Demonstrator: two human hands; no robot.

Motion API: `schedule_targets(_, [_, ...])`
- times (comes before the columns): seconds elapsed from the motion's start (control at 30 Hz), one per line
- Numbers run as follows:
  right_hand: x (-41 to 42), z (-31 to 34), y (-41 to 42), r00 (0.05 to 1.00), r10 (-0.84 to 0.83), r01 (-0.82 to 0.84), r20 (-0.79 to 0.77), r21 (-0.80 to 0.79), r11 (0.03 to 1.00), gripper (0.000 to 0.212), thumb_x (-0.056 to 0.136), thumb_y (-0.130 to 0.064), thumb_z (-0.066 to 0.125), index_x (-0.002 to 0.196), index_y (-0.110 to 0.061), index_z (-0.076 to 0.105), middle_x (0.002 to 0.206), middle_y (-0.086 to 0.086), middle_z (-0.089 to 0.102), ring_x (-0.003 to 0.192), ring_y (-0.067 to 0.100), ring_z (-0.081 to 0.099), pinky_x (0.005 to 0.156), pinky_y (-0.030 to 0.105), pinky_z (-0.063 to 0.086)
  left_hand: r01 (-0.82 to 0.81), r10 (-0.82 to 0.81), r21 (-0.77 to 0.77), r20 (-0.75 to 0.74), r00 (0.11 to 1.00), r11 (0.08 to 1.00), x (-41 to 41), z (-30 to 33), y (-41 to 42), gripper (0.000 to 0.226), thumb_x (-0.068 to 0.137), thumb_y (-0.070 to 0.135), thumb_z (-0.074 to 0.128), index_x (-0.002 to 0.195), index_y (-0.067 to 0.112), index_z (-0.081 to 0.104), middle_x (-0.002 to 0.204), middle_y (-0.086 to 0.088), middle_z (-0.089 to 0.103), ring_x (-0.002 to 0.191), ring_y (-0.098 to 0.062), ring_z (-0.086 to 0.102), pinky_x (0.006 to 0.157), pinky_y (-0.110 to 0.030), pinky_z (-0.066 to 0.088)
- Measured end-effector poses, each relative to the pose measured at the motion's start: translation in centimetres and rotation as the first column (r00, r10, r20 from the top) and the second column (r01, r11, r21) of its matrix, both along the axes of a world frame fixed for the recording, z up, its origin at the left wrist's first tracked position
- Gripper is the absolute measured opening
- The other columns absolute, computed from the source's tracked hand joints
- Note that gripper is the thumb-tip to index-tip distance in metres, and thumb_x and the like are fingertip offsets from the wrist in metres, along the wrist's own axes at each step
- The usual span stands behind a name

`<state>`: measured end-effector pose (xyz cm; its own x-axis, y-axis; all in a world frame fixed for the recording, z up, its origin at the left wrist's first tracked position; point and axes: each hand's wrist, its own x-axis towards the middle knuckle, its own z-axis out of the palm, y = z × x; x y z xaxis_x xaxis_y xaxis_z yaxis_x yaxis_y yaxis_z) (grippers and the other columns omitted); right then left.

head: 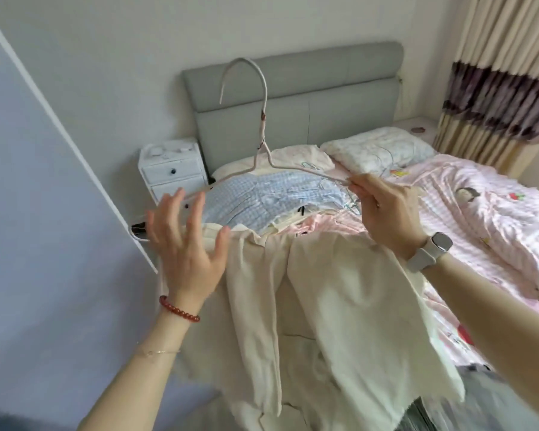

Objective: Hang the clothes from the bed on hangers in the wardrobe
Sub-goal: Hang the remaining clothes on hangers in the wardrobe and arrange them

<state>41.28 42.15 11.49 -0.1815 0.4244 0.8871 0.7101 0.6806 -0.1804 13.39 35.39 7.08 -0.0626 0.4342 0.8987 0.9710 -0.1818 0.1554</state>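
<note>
A pale wire hanger (263, 119) stands upright in front of me, its hook pointing left. My right hand (386, 213) pinches its right arm. A cream garment (324, 290) is draped over the hanger's lower bar and hangs down toward me. My left hand (184, 244) is spread with straight fingers at the hanger's left end, thumb touching the cream cloth. Behind it on the bed (479, 219) lie a blue checked garment (271, 197) and a pink one (318, 223).
A white wardrobe door (44, 213) stands at my left. A small white bedside drawer unit (171, 169) sits by the grey headboard (293, 98). A pillow (377, 150) and pink quilt cover the bed. Curtains (504, 73) hang at the right.
</note>
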Motion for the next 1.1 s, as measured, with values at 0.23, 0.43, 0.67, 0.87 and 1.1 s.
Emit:
schedule_targets(0.23, [-3.0,-0.8,-0.8,0.998,0.051,-0.046,0.035,-0.131,0.99,0.029,0.089,-0.022,0.042,0.092,-0.008,0.068,0.069,0.006,0.07,0.047,0.025,0.06,0.044,0.023,0.039,0.22,-0.272,-0.339,-0.113,0.956,0.915,-1.5,-0.8,1.5,0.048,0.094,0.044,0.038,0.076,0.014,0.072,0.07,0.002,0.069,0.064,-0.02,0.064,0.07,-0.026,0.03])
schedule_targets(0.43, [-3.3,-0.6,-0.2,0.959,0.254,-0.174,0.124,-0.452,0.875,0.037,0.089,-0.04,0.044,0.094,-0.009,0.063,0.052,-0.01,0.052,0.048,0.013,0.052,0.051,0.026,0.033,0.248,-0.228,-0.25,0.107,0.968,0.936,0.0,1.1,1.3,0.032,0.089,0.027,0.043,0.074,0.012,0.067,0.071,0.0,0.066,0.067,-0.02,0.061,0.063,-0.025,0.036])
schedule_targets(0.67, [-4.0,-2.6,4.1,0.99,0.067,0.015,0.124,-0.567,0.824,0.028,0.095,-0.028,0.046,0.087,-0.014,0.069,0.081,0.012,0.069,0.075,0.036,0.061,0.055,0.033,0.035,0.438,-0.399,-0.259,0.189,0.897,0.861,0.2,1.6,-1.3,0.046,0.095,0.047,0.035,0.082,0.014,0.065,0.073,0.009,0.057,0.072,-0.002,0.051,0.063,-0.019,0.04])
schedule_targets(0.87, [-4.2,-2.8,4.6,0.998,0.053,-0.032,0.024,-0.532,0.846,0.035,0.087,-0.031,0.038,0.086,-0.014,0.069,0.077,0.011,0.069,0.071,0.035,0.061,0.054,0.031,0.029,-0.066,-0.261,-0.972,-0.125,0.957,0.224,0.6,-2.9,-6.3,0.047,0.086,0.058,0.044,0.126,0.035,0.052,0.121,0.008,0.052,0.116,-0.015,0.046,0.094,-0.03,0.039])
schedule_targets(1.1, [-6.1,-3.0,1.7,0.975,0.221,-0.166,0.026,-0.575,0.801,0.018,0.092,-0.023,0.054,0.099,-0.013,0.067,0.083,0.012,0.071,0.078,0.035,0.063,0.065,0.036,0.042,0.083,-0.18,-0.713,-0.061,0.982,0.696,4.7,-3.1,-2.4,0.042,0.087,0.045,0.048,0.121,0.023,0.054,0.118,-0.002,0.06,0.109,-0.024,0.056,0.09,-0.036,0.044])
